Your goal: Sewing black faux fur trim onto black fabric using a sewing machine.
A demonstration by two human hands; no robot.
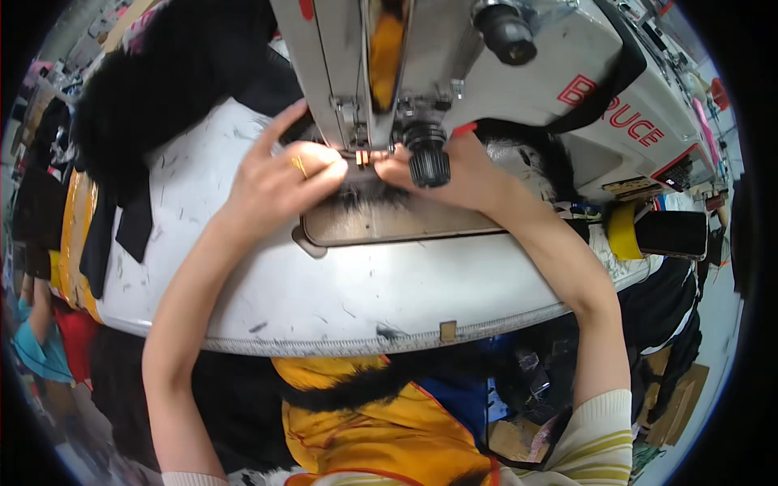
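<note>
A white industrial sewing machine stands in front of me, its presser foot down between my hands. Dark furry fabric lies under the foot, on the worn metal plate. My left hand, with a gold ring, is closed just left of the foot. Its thumb and fingers pinch the fabric's edge, and one finger points away toward the back. Close on the right side of the foot, my right hand has its fingertips closed on the same fabric. A black knob hides part of that hand.
Black furry material is heaped at the far left of the white table. A measuring tape runs along its front edge. At right are a yellow roll and a phone. A black fur strip crosses my orange apron.
</note>
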